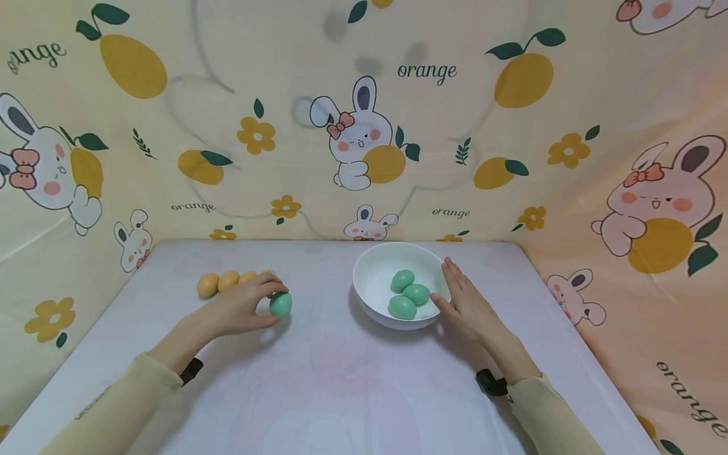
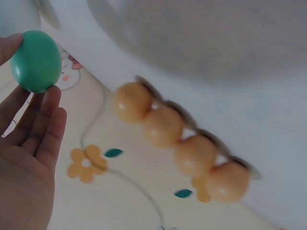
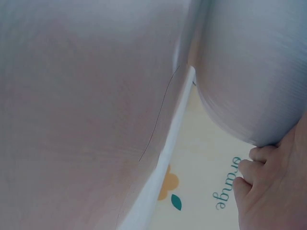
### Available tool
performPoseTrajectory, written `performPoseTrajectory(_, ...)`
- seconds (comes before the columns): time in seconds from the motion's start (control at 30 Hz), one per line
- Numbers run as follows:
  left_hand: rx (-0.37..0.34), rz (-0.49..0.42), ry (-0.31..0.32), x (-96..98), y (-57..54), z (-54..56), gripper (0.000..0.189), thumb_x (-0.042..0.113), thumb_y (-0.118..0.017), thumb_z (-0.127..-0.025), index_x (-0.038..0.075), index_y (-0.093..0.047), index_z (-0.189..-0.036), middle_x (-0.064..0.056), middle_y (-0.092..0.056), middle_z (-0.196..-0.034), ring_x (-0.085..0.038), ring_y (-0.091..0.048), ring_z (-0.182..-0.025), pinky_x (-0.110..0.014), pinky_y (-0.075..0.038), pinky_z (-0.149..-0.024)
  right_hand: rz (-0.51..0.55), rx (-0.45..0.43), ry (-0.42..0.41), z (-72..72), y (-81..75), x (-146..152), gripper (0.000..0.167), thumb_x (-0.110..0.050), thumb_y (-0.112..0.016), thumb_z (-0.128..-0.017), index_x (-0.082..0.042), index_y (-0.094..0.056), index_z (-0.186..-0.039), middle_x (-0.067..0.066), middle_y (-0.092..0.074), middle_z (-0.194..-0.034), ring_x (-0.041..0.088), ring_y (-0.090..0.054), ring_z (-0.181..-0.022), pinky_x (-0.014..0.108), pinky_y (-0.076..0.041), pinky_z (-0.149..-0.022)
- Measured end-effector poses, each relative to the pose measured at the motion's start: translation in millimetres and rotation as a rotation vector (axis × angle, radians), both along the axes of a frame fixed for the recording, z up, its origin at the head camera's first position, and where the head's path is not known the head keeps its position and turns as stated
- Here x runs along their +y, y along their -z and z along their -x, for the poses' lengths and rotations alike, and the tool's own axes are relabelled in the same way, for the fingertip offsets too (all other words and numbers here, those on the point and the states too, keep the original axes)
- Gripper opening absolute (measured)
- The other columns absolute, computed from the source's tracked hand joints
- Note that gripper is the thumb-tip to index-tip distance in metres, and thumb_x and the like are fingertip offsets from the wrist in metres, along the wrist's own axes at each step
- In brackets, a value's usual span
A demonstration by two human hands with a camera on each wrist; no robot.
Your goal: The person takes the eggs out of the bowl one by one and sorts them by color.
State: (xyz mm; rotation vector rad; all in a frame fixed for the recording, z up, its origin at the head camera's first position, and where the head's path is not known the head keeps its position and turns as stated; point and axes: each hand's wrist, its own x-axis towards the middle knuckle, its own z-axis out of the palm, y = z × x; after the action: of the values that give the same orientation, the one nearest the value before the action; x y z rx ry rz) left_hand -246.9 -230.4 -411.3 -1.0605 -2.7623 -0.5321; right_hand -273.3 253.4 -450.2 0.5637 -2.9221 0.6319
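Note:
My left hand point(image 1: 244, 306) pinches a green egg point(image 1: 281, 304) between thumb and fingertips, close over the table. In the left wrist view this green egg point(image 2: 36, 61) is at the upper left, with the left hand point(image 2: 29, 143) below it. A white bowl point(image 1: 370, 303) stands right of the middle, with 3 green eggs point(image 1: 402, 308) inside. My right hand point(image 1: 469, 306) lies at the bowl's right side, fingers fairly straight along it and thumb overlapping the rim. From the right wrist, the right hand's fingers point(image 3: 252, 167) show right at the bowl's outer wall point(image 3: 259, 72).
Several orange eggs point(image 1: 208, 285) sit in a row at the back left, partly hidden by the left hand; the row point(image 2: 163, 127) shows fully in the left wrist view. A pale cloth covers the table point(image 1: 335, 379). Behind hangs a patterned curtain point(image 1: 284, 63).

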Motion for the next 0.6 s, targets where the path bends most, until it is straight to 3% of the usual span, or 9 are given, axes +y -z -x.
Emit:
performPoseTrajectory(0.2,0.001,0.017,-0.057,-25.4,3.5,-6.6,0.045,0.015,-0.088,-0.082,0.006,-0.071,-0.123,-0.002,-0.065,-0.119,-0.016,-0.062,-0.097,-0.037,-0.058,-0.085,-0.008,0.008,-0.001,0.6,-0.3,-0.2,0.086,-0.055,-0.042,-0.108,0.0,-0.011,-0.165,0.015,-0.006,-0.174,0.041,-0.011,-0.158,0.06,-0.017,-0.125)
performPoseTrajectory(0.43,-0.067,0.004,-0.142,-53.5,7.1,-15.1,0.045,0.016,-0.089,-0.079,0.009,-0.071,-0.121,-0.001,-0.066,-0.116,-0.018,-0.063,-0.098,-0.041,-0.058,-0.084,-0.007,0.0,0.003,0.9,0.6,0.3,0.084,-0.052,-0.044,-0.108,0.0,-0.01,-0.165,0.014,-0.005,-0.174,0.039,-0.009,-0.159,0.06,-0.017,-0.125)
performPoseTrajectory(0.6,-0.095,-0.009,-0.177,-74.6,11.4,-20.3,0.046,0.015,-0.089,-0.079,0.005,-0.071,-0.12,-0.005,-0.067,-0.115,-0.022,-0.066,-0.099,-0.042,-0.059,-0.083,-0.005,0.001,0.003,0.6,1.9,0.0,0.084,-0.052,-0.044,-0.108,-0.001,-0.01,-0.165,0.014,-0.005,-0.174,0.04,-0.01,-0.159,0.06,-0.017,-0.125)
